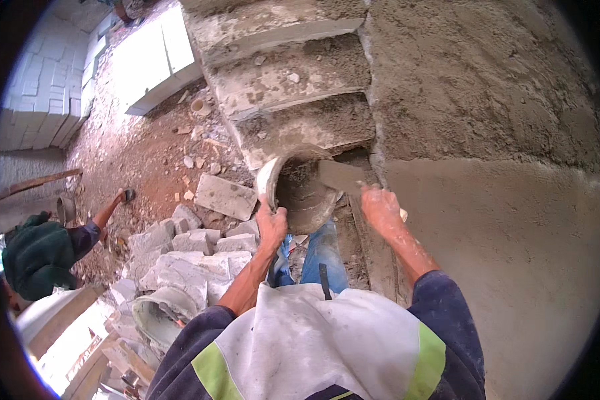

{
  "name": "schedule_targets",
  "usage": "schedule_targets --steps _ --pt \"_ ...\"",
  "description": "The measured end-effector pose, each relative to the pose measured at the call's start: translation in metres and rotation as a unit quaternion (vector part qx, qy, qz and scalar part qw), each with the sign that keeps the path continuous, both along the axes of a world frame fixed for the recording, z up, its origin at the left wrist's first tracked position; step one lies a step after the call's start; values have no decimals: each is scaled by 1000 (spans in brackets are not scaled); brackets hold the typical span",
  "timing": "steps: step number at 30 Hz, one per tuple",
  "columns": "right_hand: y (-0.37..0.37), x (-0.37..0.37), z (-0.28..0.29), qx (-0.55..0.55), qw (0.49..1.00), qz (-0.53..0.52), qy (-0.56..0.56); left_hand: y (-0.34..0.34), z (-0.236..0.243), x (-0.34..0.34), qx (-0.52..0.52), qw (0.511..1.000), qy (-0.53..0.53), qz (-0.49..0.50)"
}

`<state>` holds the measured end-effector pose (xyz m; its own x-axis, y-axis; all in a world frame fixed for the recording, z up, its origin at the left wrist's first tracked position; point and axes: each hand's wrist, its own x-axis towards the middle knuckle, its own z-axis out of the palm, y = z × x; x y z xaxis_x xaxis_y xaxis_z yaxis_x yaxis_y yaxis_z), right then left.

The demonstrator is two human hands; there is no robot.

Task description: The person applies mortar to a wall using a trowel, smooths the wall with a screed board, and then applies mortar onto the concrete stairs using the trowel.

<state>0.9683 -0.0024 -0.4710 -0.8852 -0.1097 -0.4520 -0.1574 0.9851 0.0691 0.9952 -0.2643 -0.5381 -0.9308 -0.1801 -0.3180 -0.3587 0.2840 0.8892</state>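
Note:
My left hand (pixel 271 225) grips the near-left rim of a pale, mortar-coated bucket (pixel 297 210) with grey wet mix inside. My right hand (pixel 380 210) holds a trowel by its handle, its flat grey blade (pixel 340 175) tilted over the bucket's right side. The bucket is held at the foot of the rough concrete steps (pixel 290 77), above my legs in blue jeans (pixel 323 257). To my right is a wall with smooth wet plaster (pixel 493 253) below a rougher, darker band (pixel 480 80).
A co-worker in dark green (pixel 37 257) bends at the left, arm stretched out. Broken blocks (pixel 197 243) and debris lie left of my legs, with a second bucket (pixel 160 310) among them. Pale stacked blocks (pixel 43 87) and bright white slabs (pixel 153 60) stand at the upper left.

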Motion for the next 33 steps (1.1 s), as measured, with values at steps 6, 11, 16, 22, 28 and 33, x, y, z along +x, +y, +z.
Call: schedule_targets --steps 6,11,16,22,28,33 --pt "-91 16 -28 -147 972 6 -181 -7 -5 13 -15 999 -26 18" --pt "-102 32 -36 -385 892 -159 -176 -38 3 19 -62 998 -23 -14" --pt "-82 43 -58 -330 920 -108 -181 -60 14 15 44 999 -12 18" --pt "-107 30 -52 -234 968 -76 43 -68 -14 11 32 988 -79 131" --pt "-133 -26 -7 -441 897 -30 -14 -87 -92 26 228 937 -18 266" --pt "-91 -77 -63 -630 600 -87 -485 -107 -128 52 187 909 -147 342"
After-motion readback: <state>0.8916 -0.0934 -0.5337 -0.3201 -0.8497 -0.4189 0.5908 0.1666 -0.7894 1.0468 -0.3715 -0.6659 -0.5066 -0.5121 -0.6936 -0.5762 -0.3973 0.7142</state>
